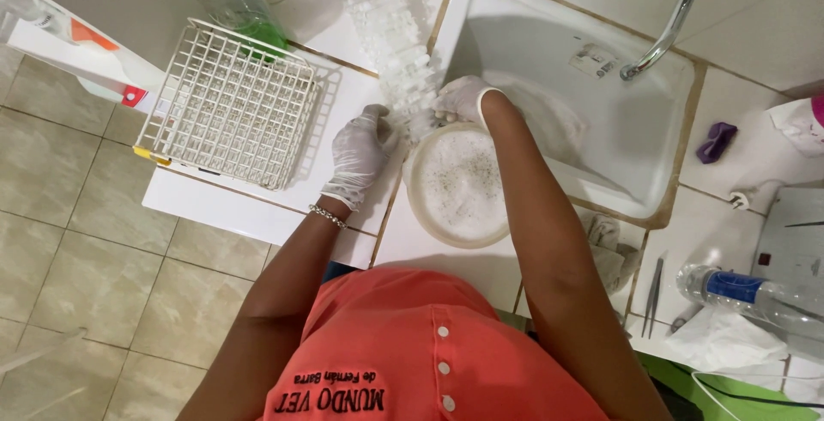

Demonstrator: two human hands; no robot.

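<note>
Both my hands wear white gloves. My left hand point(359, 153) and my right hand point(462, 97) grip the near end of a long clear plastic rack of small tubes point(396, 50), one hand on each side. The rack lies across the white tiled counter beside the sink and reaches away from me. Just below my hands stands a round white basin point(455, 187) with cloudy, speckled liquid in it. A bracelet circles my left wrist.
A white wire rack point(230, 103) rests on the counter to the left. A white sink point(601, 86) with a metal tap point(669, 22) lies to the right. Plastic bottles, tweezers point(652, 294), a purple object point(717, 140) and crumpled tissue sit around it. Tiled floor is at left.
</note>
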